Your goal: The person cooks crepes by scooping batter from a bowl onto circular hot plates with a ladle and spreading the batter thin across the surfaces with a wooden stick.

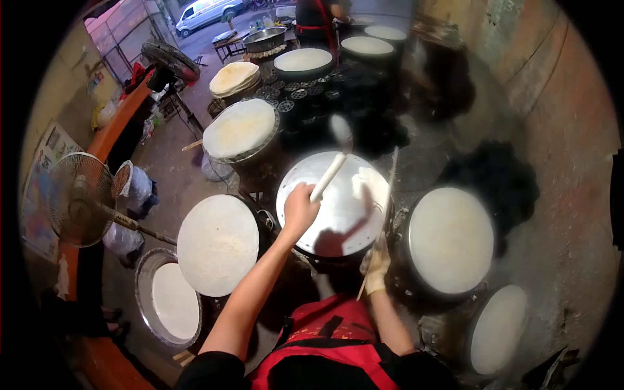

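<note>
My left hand [301, 209] is wrapped round the pale handle of a ladle [330, 174], whose round head is raised past the far edge of the middle pan. My right hand [376, 268], in a light glove, is closed on a long thin stick [388, 201] at the pan's right edge. Below them lies the shiny round pan [305, 227], with a patch of white batter [368, 184] on its right side. The shadow of an arm falls across the pan.
Batter-covered round pans stand left [219, 246], right [451, 240] and ahead [240, 130]. A batter basin [175, 296] is at lower left, beside a fan [82, 198]. Flatbreads [234, 79] are stacked farther off. Another person [314, 23] stands at the back.
</note>
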The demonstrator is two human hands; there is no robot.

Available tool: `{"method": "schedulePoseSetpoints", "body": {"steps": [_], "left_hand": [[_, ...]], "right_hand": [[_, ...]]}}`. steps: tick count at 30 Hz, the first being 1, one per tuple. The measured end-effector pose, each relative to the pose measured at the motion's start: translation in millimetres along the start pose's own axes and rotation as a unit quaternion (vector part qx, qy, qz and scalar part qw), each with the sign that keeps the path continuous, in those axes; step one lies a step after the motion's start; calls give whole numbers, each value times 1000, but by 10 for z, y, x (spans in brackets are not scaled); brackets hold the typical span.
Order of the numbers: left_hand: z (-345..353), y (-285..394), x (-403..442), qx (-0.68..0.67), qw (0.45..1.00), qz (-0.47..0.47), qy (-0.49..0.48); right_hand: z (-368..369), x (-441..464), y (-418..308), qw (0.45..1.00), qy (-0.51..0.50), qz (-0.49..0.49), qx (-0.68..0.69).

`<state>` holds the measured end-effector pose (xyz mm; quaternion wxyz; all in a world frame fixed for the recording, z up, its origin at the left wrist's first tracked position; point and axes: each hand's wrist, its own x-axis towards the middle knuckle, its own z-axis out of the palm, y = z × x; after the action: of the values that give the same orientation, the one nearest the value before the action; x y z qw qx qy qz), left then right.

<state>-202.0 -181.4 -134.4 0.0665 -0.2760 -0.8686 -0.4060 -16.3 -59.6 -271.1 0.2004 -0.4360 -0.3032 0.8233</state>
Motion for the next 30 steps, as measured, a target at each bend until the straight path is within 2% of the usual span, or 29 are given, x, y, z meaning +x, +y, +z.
{"method": "schedulePoseSetpoints", "body": {"steps": [1, 3, 4, 5, 6, 7, 9, 11, 12, 15, 16, 17, 19, 20, 22, 23, 26, 27, 30], "left_hand": [[-81, -76, -163, -7, 1000, -8, -10], [-247, -93, -535, -53, 997, -41, 27], [-332, -114, -696, -46, 996, -73, 31], [-381, -175, -853, -70, 993, -78, 58], [-441, -223, -996, -110, 988, -84, 72], [-541, -213, -1107, -170, 971, -157, 57], [-781, -124, -1321, -285, 911, -297, 23], [-878, -150, -1538, -399, 866, -299, 42], [-916, -82, -1597, -463, 819, -331, 67], [-1007, -145, -1735, -571, 731, -371, 45], [-1084, -239, -1788, -592, 689, -417, 6], [-1156, -336, -1850, -576, 689, -439, -16], [-1243, -562, -1927, -609, 619, -493, -54], [-1274, -581, -1961, -612, 599, -514, -53], [-1329, -596, -2050, -586, 615, -525, -50], [-1348, -595, -2088, -573, 624, -530, -49], [-1372, -552, -2123, -538, 651, -533, -52], [-1379, -528, -2144, -531, 656, -534, -50], [-1260, -578, -2234, -539, 653, -531, -28]], "right_hand": [[-90, -92, 167, 1000, 19, -21, 11], [-10, -303, 323, 994, -11, 18, 103], [85, -289, 473, 997, 9, -8, 79], [197, -242, 541, 997, -17, -30, 69], [349, -135, 568, 998, 13, -27, 56], [550, -40, 519, 998, 43, -23, 43], [863, 100, 368, 994, -11, 11, 110], [1133, 194, 304, 991, -4, -32, 133], [1171, 205, 216, 998, 4, 10, 58], [931, 385, 253, 986, -88, -22, -136], [805, 439, 198, 976, -99, 15, -196], [682, 314, 152, 984, -113, 53, -128], [536, -101, 59, 995, -53, 74, -32], [444, -195, 146, 999, -14, 39, -16], [411, -426, 312, 998, 47, -40, -31], [476, -485, 350, 997, 48, -37, -51], [748, -461, 392, 991, 41, -33, -119], [827, -449, 394, 988, 5, -60, -142], [1019, -266, 398, 981, -14, -64, -185]]}}
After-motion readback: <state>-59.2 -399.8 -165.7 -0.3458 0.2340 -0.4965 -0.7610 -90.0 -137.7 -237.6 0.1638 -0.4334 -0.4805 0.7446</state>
